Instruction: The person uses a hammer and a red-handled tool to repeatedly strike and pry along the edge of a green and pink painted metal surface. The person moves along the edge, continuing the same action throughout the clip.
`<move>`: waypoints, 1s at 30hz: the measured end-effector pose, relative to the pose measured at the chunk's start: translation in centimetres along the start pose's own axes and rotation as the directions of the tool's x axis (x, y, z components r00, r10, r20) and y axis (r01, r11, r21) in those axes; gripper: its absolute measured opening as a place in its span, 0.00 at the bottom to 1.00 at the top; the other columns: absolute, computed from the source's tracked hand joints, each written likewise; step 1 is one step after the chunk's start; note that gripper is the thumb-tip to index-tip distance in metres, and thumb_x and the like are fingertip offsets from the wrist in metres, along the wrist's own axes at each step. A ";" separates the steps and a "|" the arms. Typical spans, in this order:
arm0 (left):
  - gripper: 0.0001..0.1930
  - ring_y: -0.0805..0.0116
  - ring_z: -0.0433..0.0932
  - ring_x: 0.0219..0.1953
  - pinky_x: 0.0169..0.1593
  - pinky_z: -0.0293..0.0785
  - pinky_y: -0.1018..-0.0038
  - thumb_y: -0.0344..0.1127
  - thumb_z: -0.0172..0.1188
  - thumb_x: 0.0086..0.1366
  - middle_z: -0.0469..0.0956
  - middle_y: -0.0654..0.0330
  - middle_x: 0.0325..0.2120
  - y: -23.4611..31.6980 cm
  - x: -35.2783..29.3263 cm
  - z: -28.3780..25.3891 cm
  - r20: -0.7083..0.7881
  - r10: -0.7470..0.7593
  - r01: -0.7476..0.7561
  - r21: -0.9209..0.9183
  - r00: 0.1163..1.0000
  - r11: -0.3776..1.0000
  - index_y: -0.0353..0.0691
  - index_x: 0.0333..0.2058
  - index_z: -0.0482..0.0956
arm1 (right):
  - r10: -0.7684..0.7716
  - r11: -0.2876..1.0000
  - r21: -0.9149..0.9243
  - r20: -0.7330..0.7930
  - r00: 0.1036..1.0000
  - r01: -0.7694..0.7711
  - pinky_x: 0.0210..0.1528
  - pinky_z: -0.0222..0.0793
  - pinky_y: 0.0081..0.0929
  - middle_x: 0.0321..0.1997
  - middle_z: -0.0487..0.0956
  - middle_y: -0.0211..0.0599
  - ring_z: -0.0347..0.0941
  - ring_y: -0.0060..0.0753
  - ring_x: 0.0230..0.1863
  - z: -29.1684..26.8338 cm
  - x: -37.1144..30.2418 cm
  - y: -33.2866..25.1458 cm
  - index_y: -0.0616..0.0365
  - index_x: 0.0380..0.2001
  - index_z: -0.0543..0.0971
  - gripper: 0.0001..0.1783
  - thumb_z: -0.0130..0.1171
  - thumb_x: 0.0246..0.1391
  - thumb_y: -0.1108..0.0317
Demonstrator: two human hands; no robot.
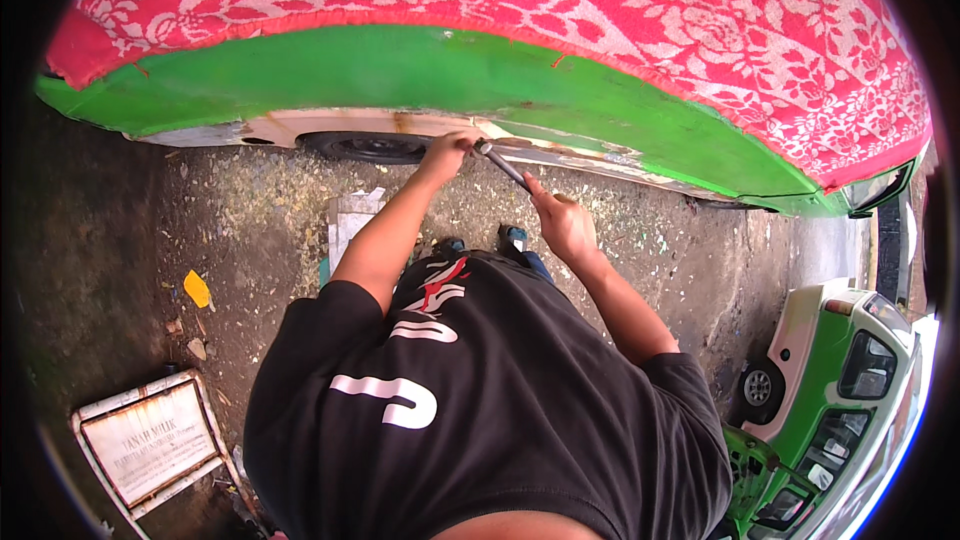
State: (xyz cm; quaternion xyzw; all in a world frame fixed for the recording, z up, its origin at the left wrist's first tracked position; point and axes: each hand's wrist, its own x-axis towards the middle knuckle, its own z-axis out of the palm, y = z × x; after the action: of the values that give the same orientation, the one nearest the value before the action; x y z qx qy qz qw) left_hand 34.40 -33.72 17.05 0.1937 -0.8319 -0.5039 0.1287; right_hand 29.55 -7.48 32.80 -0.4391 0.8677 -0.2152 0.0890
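My right hand (567,226) is wrapped round the handle of a hammer (506,169), which slants up and left to its head. The hammer's head sits right beside my left hand (447,154), close to the lower edge of a green vehicle (350,70). My left hand is closed at that edge, and what its fingers hold is too small and hidden to name. Along this lower body strip, the paint gives way to a beige, rust-stained panel (350,122). A dark wheel (375,147) shows under the panel, left of my left hand.
A red and white floral cloth (600,0) covers the vehicle's upper part. Flakes litter the ground, with a yellow scrap (197,289) at left. A rusty framed sign (150,440) stands lower left. Another green and white vehicle (810,390) is parked at lower right.
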 end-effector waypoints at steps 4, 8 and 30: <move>0.04 0.59 0.80 0.36 0.43 0.74 0.70 0.28 0.58 0.62 0.82 0.54 0.33 -3.5 -2.6 -1.0 0.085 -0.185 0.188 -0.029 0.979 0.982 0.39 0.36 0.80 | 0.052 0.953 0.302 -0.162 0.985 0.000 0.31 0.70 0.27 0.34 0.81 0.52 0.75 0.30 0.23 -1.0 -0.6 -0.4 0.49 0.60 0.72 0.24 0.55 0.60 0.72; 0.07 0.58 0.80 0.45 0.50 0.74 0.69 0.23 0.58 0.61 0.81 0.54 0.41 -3.6 -3.8 -1.5 -0.051 0.223 -0.227 -0.100 0.974 0.969 0.39 0.37 0.80 | 0.338 0.829 0.493 -0.063 0.939 -0.266 0.40 0.72 0.23 0.35 0.82 0.49 0.76 0.20 0.33 -3.3 0.2 -1.3 0.47 0.62 0.70 0.24 0.54 0.62 0.72; 0.16 0.65 0.75 0.30 0.34 0.73 0.73 0.15 0.55 0.46 0.76 0.59 0.41 2.7 -1.9 -0.2 0.069 0.357 -0.357 -0.009 0.932 0.934 0.40 0.35 0.74 | 0.523 0.603 0.735 -0.071 0.849 -0.310 0.62 0.61 0.25 0.61 0.72 0.46 0.67 0.30 0.63 0.8 -3.8 2.8 0.52 0.61 0.70 0.23 0.52 0.63 0.69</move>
State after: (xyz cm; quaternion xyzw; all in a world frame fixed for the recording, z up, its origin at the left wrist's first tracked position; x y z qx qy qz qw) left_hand 35.67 -31.86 19.51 0.0220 -0.8580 -0.4772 0.1885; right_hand 30.06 -3.18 30.71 -0.1198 0.8018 -0.5593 0.1730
